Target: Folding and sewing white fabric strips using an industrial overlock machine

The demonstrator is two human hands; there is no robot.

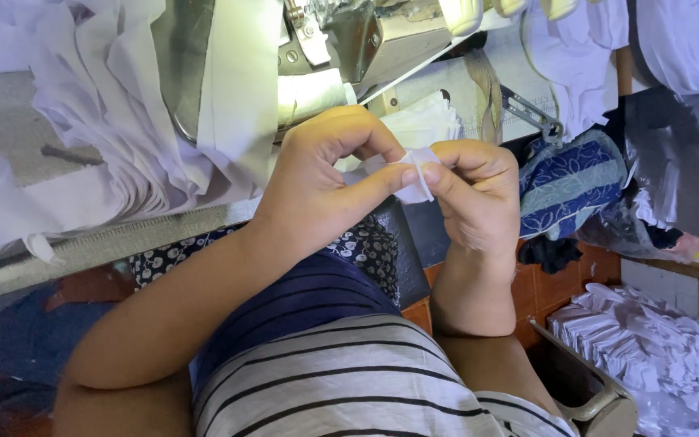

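A small white piece of fabric (417, 172) is pinched between both my hands in front of my chest. My left hand (325, 182) grips its left edge with thumb and forefinger. My right hand (475, 194) holds the right side, fingers curled over it. Both hands hover just below a sewing machine (357, 40) and its table edge (107, 243).
A stack of white fabric pieces (99, 121) lies on the table at the left. A blue patterned cloth bundle (572, 182) sits at the right. A heap of white cut pieces (657, 356) fills a container at the lower right. More white cloth (681, 40) hangs at the upper right.
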